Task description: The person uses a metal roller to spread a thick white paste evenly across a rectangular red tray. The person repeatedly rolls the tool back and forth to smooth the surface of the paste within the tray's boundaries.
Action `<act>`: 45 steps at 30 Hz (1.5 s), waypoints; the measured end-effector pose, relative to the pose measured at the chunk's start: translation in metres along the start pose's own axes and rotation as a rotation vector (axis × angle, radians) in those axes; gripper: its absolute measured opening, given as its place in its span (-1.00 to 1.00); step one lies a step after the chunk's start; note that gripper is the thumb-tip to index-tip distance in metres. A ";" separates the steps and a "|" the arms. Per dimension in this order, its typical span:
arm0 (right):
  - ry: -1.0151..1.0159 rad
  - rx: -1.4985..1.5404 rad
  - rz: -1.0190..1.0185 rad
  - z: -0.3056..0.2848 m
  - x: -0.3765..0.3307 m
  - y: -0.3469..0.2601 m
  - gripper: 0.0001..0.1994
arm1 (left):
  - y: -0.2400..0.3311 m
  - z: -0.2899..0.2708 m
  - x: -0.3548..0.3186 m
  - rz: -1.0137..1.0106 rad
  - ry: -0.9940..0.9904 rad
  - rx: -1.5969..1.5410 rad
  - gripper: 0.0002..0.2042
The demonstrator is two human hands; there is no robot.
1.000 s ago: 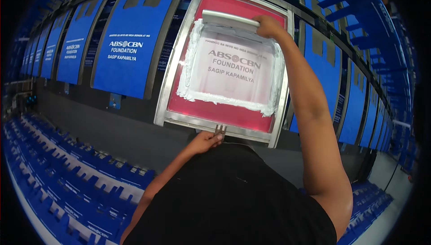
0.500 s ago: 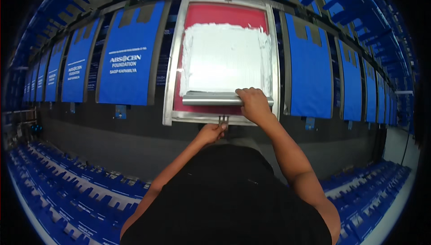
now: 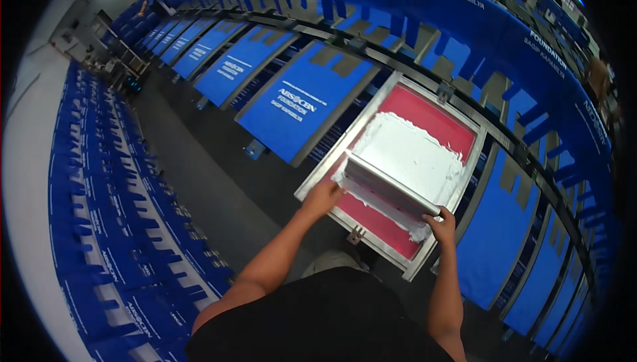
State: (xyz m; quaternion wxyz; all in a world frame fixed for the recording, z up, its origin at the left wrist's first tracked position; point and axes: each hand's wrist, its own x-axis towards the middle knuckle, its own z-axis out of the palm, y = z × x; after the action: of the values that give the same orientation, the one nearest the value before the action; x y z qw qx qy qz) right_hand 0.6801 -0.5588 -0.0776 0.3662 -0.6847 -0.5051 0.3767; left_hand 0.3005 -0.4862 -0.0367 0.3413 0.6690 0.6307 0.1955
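Two hands grip my squeegee (image 3: 391, 186): the left hand (image 3: 323, 196) with fingers curled around its left end, the right hand (image 3: 441, 226) with fingers closed on its right end. It rests at the near edge of the red screen frame (image 3: 371, 126), below white ink (image 3: 411, 156). Blue printed sheets (image 3: 298, 110) line the bench (image 3: 219, 176) alongside.
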 end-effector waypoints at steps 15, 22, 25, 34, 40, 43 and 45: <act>0.090 0.382 0.253 -0.076 -0.029 0.016 -0.65 | 0.012 -0.001 0.026 -0.090 0.007 -0.275 -0.53; 0.235 0.215 0.253 -0.213 -0.105 0.060 -0.68 | 0.044 0.169 -0.011 0.059 -0.109 -0.513 -0.58; 0.267 0.236 0.319 -0.269 -0.126 0.121 -0.70 | 0.093 0.238 -0.035 0.076 -0.118 -0.497 -0.58; 0.195 0.316 0.308 -0.296 -0.109 0.162 -0.70 | 0.125 0.253 -0.045 -0.001 -0.049 -0.445 -0.62; 0.231 0.175 0.322 -0.304 -0.095 0.184 -0.47 | 0.129 0.261 -0.042 -0.070 -0.016 -0.404 -0.61; 0.119 0.139 0.359 -0.316 -0.090 0.189 -0.50 | 0.113 0.277 -0.033 0.005 -0.042 -0.301 -0.55; 0.137 0.200 0.338 -0.313 -0.085 0.176 -0.55 | 0.104 0.281 -0.031 -0.047 -0.020 -0.306 -0.53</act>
State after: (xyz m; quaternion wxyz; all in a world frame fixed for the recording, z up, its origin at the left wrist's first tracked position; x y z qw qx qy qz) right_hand 1.0127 -0.7180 -0.0807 0.3973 -0.7441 -0.3170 0.4336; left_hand 0.5650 -0.5725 -0.1529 0.4502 0.5960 0.6056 0.2744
